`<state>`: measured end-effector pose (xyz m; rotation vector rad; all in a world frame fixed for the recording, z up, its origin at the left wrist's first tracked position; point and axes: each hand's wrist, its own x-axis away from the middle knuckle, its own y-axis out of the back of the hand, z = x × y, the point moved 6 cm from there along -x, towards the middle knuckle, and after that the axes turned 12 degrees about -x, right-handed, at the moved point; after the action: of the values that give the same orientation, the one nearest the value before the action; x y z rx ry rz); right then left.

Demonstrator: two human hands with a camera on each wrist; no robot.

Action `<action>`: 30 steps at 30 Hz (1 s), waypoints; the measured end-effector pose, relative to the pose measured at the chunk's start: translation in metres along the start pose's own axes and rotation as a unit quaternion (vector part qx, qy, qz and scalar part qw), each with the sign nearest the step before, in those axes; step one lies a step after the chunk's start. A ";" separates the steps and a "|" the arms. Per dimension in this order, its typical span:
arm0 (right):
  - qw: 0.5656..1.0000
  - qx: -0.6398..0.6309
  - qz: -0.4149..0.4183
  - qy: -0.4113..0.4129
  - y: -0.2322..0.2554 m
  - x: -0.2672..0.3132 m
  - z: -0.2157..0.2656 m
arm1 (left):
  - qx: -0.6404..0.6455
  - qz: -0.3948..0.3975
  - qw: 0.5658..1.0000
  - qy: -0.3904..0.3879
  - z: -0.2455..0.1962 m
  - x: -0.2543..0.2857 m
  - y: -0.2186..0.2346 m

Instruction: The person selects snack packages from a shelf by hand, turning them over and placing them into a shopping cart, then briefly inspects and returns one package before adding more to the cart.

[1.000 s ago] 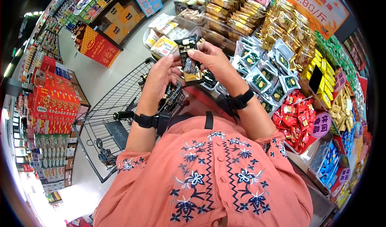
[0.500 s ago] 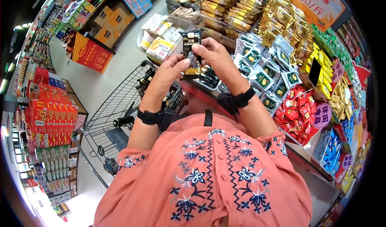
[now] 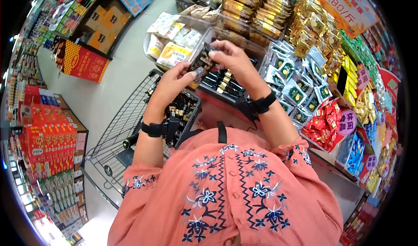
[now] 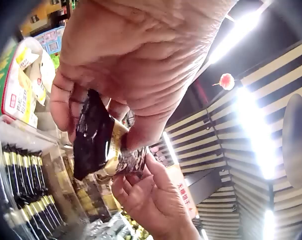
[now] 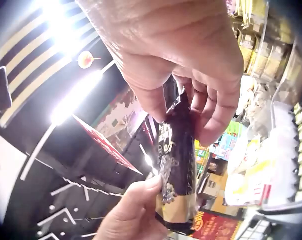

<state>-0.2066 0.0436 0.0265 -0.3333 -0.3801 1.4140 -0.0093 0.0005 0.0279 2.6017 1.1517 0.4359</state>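
Observation:
A black snack packet with a gold end [image 3: 203, 64] is held between both hands over the front of the display. My left hand [image 3: 170, 85] pinches its lower, gold end between thumb and fingers. At the upper black end, my right hand [image 3: 237, 65] pinches it near the corner. Grey printing and a picture of dark grains show on the packet's face [image 5: 177, 160] in the right wrist view. From the left wrist, its black crimped end [image 4: 93, 140] sticks out beside the fingers. Below the hands, a clear bin [image 3: 209, 90] holds rows of similar black-and-gold packets.
A wire shopping cart [image 3: 114, 128] stands at the left, with many black packets [image 3: 179, 111] in it. Around the hands are a tub of white packets [image 3: 174, 50], silver-green packets [image 3: 294, 91], red packets [image 3: 322, 124] and gold packets [image 3: 311, 23]. A price sign [image 3: 337, 4] rises behind.
The packet has turned from facing up squarely to a slant, its upper end leaning right. Both hands still hold it. The bin of black packets beneath shows more, as the head view has shifted.

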 end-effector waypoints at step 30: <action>0.794 0.558 -0.240 0.005 0.149 -0.113 -0.074 | -0.241 -0.195 0.947 -0.079 0.071 -0.085 0.030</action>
<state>-0.3184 -0.0494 -0.1122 0.6941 0.4016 0.9164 -0.0174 -0.0911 -0.0409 1.9015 1.2741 0.3575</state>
